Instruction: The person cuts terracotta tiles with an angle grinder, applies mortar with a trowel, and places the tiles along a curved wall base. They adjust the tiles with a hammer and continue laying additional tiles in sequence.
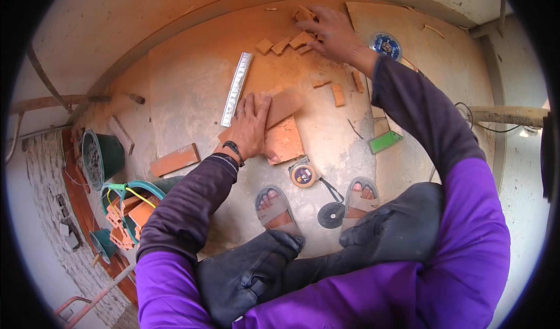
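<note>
A long terracotta tile [284,104] lies slanted across another orange tile [286,139] on the floor. My left hand [249,129] is on the upper one, its fingers over the top and its thumb down by the near side, holding it. At the far side my right hand [335,33] is stretched out, fingers apart, among broken tile pieces. Its fingertips touch a rough fragment [304,15]; smaller chips [302,40] lie under the thumb. Left of my left hand is a metal ruler-like bar [236,90]. A tape measure [303,174] sits near my feet.
A blue-rimmed cutting disc [385,46] lies by my right forearm, a green block [385,142] lower down. A black disc [331,215] is between my sandals. At left are a loose tile [175,160], a bucket of grey mix [111,159] and a bucket with tile pieces [153,187].
</note>
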Available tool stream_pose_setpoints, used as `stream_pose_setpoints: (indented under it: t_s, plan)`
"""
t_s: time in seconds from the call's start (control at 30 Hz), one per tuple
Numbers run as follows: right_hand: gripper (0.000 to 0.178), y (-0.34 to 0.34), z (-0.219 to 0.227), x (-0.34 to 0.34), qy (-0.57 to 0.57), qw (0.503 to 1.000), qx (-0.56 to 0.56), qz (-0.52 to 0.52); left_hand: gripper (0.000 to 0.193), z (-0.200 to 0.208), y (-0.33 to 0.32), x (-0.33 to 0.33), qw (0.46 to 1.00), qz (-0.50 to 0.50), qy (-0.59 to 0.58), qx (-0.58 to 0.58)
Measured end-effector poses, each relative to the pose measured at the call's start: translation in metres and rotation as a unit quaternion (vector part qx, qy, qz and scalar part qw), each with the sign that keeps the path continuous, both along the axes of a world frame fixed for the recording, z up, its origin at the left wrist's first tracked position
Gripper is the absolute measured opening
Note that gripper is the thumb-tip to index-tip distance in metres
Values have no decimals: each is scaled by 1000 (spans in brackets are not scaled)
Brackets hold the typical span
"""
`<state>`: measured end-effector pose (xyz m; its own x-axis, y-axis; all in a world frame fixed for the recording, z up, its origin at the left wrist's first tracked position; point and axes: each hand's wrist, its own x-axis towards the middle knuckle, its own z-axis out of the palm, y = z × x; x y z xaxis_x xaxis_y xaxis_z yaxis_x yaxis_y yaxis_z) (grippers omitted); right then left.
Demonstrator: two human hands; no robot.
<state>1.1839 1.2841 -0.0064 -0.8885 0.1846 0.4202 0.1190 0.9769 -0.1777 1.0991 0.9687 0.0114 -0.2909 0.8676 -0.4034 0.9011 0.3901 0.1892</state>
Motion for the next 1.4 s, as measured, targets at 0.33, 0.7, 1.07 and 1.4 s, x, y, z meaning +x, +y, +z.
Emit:
stream_pose_setpoints:
  t_s: [0.33,0.7,1.07,1.4]
  plan:
    - [80,54,-5,221,-198,944,-10,-264,145,0,3,37,999,45,18,1]
    - [59,114,-11,228,-178,883,-343,-266,79,46,30,61,961,-42,-222,159]
    - [57,-17,111,203,1,607,-794,24,93,49,156,219,680,193,-580,405]
    - [63,-76,137,225,77,720,-685,-78,102,84,131,269,694,337,-424,475]
